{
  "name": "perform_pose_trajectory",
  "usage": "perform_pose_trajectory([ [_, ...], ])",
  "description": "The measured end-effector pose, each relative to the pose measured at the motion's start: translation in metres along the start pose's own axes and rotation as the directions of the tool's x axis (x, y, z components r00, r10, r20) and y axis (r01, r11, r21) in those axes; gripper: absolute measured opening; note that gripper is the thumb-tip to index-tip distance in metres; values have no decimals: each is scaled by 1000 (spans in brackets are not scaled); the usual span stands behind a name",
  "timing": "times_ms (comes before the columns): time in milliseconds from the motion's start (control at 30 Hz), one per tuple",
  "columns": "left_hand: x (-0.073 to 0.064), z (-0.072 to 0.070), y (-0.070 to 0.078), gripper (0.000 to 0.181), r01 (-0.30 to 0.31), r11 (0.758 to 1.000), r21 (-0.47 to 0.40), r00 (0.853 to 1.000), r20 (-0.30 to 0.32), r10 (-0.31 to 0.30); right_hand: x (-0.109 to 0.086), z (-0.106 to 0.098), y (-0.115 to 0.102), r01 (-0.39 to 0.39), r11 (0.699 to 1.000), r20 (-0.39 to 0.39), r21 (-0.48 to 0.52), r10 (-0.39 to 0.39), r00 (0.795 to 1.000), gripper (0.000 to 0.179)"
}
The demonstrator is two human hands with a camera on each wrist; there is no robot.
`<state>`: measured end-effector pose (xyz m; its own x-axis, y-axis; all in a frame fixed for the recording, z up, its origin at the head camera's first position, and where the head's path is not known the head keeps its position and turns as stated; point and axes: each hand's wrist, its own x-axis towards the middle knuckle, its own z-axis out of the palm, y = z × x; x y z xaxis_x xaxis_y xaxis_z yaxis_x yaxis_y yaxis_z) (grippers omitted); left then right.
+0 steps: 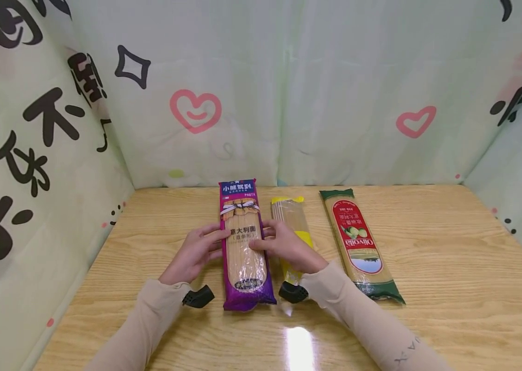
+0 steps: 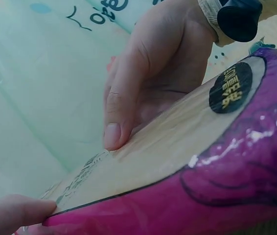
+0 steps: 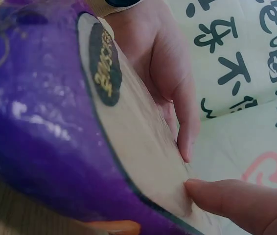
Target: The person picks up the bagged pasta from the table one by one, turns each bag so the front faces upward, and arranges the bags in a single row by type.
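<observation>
A purple pasta package (image 1: 244,252) with a clear front showing pale strands lies lengthwise between both hands. My left hand (image 1: 196,253) grips its left edge, with the thumb on the front. From the right side my right hand (image 1: 291,247) holds the same package, its thumb (image 3: 236,200) pressing the clear front. In the right wrist view, a fingertip (image 3: 111,226) shows under the package's near side. Partly behind the right hand lies a clear package with yellow ends (image 1: 291,212), long strands inside.
To the right, a green-ended Olivoilà pasta package (image 1: 358,242) lies slanted on the wooden table (image 1: 451,257). Printed curtains (image 1: 289,103) enclose the back and both sides of the table. A bright reflection shows near the front.
</observation>
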<state>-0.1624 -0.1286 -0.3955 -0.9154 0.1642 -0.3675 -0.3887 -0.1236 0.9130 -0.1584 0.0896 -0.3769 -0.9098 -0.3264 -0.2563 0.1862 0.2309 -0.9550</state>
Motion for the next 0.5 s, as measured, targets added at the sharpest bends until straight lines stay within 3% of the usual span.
perform_pose_trajectory([
  [500,6,0,-9,52,25,1000,6,999,-28,-25,4,6,8,-18,999,-2,-31,18,1000,55],
])
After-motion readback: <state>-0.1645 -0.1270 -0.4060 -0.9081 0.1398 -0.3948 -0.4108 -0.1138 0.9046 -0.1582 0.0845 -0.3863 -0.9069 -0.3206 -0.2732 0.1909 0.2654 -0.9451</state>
